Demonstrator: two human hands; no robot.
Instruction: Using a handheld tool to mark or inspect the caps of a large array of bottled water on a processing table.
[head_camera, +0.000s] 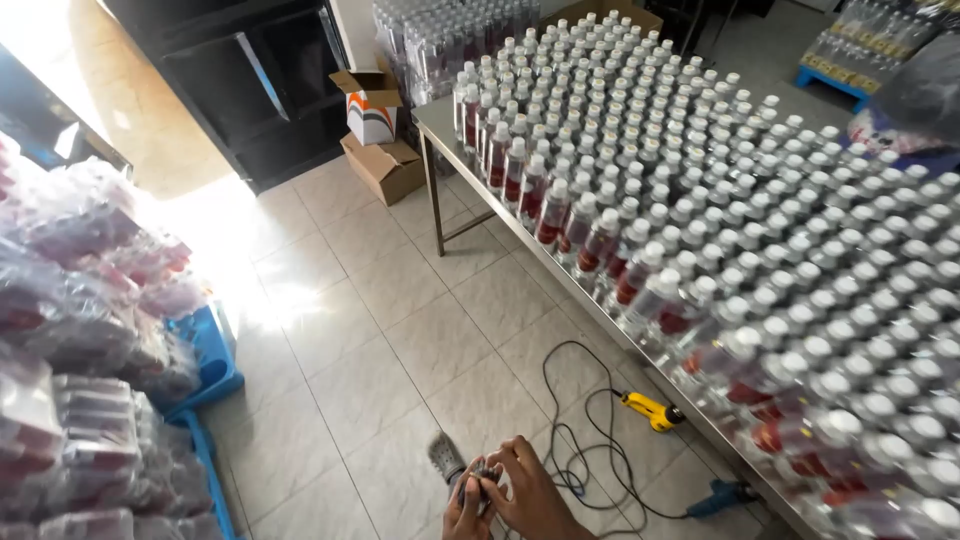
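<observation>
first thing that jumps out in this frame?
The mass of capped clear bottles with red labels, packed in tight rows across the long metal table on the right. Next, the shrink-wrapped bottle packs heaped on the left over blue pallets. At the bottom edge, the left hand and right hand meet around a small dark object above the tiled floor.
</observation>
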